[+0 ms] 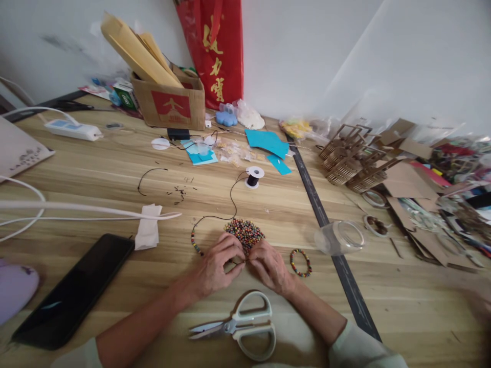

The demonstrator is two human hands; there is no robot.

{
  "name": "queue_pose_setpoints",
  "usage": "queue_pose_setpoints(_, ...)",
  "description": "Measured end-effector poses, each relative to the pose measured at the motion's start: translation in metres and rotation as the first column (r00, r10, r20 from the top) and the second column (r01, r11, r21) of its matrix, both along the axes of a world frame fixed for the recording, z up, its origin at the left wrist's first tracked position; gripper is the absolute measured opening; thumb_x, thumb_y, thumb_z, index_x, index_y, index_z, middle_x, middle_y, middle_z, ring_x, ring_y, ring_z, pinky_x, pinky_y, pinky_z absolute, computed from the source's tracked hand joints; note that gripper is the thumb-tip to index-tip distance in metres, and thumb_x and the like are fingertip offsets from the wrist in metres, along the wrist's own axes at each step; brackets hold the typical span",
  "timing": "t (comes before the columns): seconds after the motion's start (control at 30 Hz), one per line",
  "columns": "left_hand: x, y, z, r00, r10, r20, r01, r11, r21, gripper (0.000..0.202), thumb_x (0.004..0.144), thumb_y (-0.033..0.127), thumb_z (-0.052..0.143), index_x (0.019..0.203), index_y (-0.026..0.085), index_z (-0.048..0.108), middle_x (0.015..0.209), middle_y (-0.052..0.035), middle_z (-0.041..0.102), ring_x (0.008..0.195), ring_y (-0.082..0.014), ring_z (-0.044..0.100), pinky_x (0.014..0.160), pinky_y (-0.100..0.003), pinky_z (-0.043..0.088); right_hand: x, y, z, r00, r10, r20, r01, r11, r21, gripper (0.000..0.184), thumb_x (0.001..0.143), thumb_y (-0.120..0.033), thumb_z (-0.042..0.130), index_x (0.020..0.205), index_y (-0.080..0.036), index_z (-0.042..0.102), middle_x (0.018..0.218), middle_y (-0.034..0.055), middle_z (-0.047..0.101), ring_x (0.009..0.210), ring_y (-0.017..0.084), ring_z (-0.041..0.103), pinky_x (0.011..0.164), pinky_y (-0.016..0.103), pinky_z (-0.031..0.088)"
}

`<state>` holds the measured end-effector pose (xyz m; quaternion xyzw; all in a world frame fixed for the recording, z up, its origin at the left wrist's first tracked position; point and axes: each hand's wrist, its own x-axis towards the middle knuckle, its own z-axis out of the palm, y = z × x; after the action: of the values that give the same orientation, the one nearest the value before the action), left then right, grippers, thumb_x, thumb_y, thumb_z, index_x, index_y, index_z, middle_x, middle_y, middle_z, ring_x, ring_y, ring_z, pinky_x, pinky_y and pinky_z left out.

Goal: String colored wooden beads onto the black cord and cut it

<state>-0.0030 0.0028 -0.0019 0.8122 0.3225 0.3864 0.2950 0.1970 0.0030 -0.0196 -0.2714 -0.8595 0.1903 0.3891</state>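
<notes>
Table (406,301): wooden; clock centred between the fingertips.
Left hand (220,263): thumb and fingers pinching the beaded cord (194,243), apparently steadying it.
Right hand (272,268): fingertips pinching its end; any bead there, cannot tell.
Scissors (228,327): 6 o'clock, likely for easy reach.
Cord's beaded stretch: near 10 o'clock.
Bead pile (245,236): 12 o'clock, close, probably for picking.
Bead ring (292,261): 3 o'clock, apart, perhaps against mixing.
Spool (252,180): 12 o'clock, farther.

Gold characters run down the red bag (231,56), the lower two reading 力寶; the box (196,110) bears a plane sign, its lettering blurred; capitals on the pale pouch (19,145) begin "LA", the rest unclear.
</notes>
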Motion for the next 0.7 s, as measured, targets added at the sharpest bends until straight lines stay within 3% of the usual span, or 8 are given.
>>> queue_pose_setpoints(0.1, -0.001, 0.000, 0.001, 0.999, 0.041, 0.001, -0.041, 0.999, 0.003, 0.022, 0.070, -0.001, 0.053, 0.084, 0.017, 0.056, 0.093, -0.0080, 0.060, 0.099, -0.0234, 0.052, 0.090, -0.039, 0.045, -0.001, 0.000, 0.004, 0.999, -0.024, -0.031, 0.024, 1.000, -0.009, 0.011, 0.096, -0.015, 0.041, 0.097, -0.019, 0.051, 0.082, 0.0061, 0.055, 0.077, 0.018, 0.052, 0.068, 0.031, 0.048)
queue_pose_setpoints(0.2, -0.003, 0.001, -0.004, 0.987, 0.108, 0.121, -0.113, 0.993, 0.029, 0.031, 0.064, -0.003, 0.045, 0.085, 0.018, 0.053, 0.093, -0.0077, 0.059, 0.100, -0.0240, 0.052, 0.091, -0.042, 0.044, 0.000, 0.000, 0.005, 0.999, -0.024, -0.031, 0.024, 1.000, -0.008, 0.010, 0.096, -0.016, 0.041, 0.096, -0.019, 0.050, 0.082, 0.0059, 0.055, 0.076, 0.017, 0.051, 0.067, 0.030, 0.047)
queue_pose_setpoints(0.33, -0.004, 0.003, -0.008, 0.947, 0.171, 0.273, -0.179, 0.984, 0.003, 0.027, 0.071, -0.001, 0.040, 0.085, 0.018, 0.055, 0.090, -0.0070, 0.060, 0.094, -0.0227, 0.054, 0.087, -0.041, 0.045, 0.000, 0.000, 0.003, 0.999, -0.022, -0.040, 0.022, 1.000, 0.000, 0.010, 0.096, -0.014, 0.041, 0.097, -0.019, 0.050, 0.082, 0.0063, 0.056, 0.077, 0.018, 0.052, 0.068, 0.032, 0.048)
queue_pose_setpoints(0.5, -0.001, 0.001, -0.004, 0.978, 0.107, 0.179, -0.098, 0.994, -0.056, 0.017, 0.087, 0.010, 0.049, 0.094, 0.016, 0.063, 0.090, -0.0074, 0.065, 0.092, -0.0210, 0.057, 0.086, -0.036, 0.046, 0.001, -0.001, 0.002, 0.999, -0.030, -0.045, 0.030, 1.000, 0.000, 0.011, 0.096, -0.015, 0.040, 0.098, -0.019, 0.049, 0.083, 0.0066, 0.055, 0.078, 0.018, 0.052, 0.068, 0.032, 0.048)
queue_pose_setpoints(0.7, 0.005, -0.003, -0.014, 0.993, 0.038, 0.113, -0.030, 0.997, -0.074, 0.011, 0.081, 0.014, 0.066, 0.092, 0.014, 0.067, 0.087, -0.0075, 0.069, 0.090, -0.0206, 0.059, 0.082, -0.032, 0.048, 0.001, -0.001, -0.001, 0.999, -0.012, -0.030, 0.012, 1.000, -0.011, 0.009, 0.095, -0.014, 0.043, 0.098, -0.019, 0.050, 0.084, 0.0067, 0.056, 0.078, 0.018, 0.052, 0.068, 0.032, 0.047)
